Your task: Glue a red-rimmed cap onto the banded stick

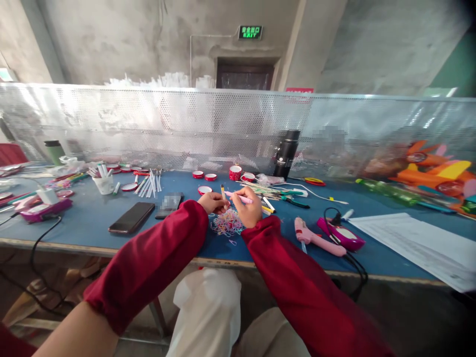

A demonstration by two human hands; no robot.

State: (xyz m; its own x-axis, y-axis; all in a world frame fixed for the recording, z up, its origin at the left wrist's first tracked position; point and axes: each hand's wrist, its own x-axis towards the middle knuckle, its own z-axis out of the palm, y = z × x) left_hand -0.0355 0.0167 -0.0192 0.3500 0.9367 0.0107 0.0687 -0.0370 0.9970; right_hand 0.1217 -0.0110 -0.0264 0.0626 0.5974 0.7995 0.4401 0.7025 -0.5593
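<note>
My left hand is closed, pinching a thin pale stick with a dark band near its top, held upright. My right hand is closed around a slim pink pen-like tool, whose tip points left at the stick and appears close to it. Whether the two touch I cannot tell. Below both hands lies a loose heap of small multicoloured rubber-band-like loops. Just behind my left hand sits a small round red-rimmed lid. White and yellow sticks lie beside my right hand.
Two phones lie left of my hands, near white sticks and a white cup. A pink glue gun, a purple device and paper sheets are at right. A black thermos stands before the perforated metal screen.
</note>
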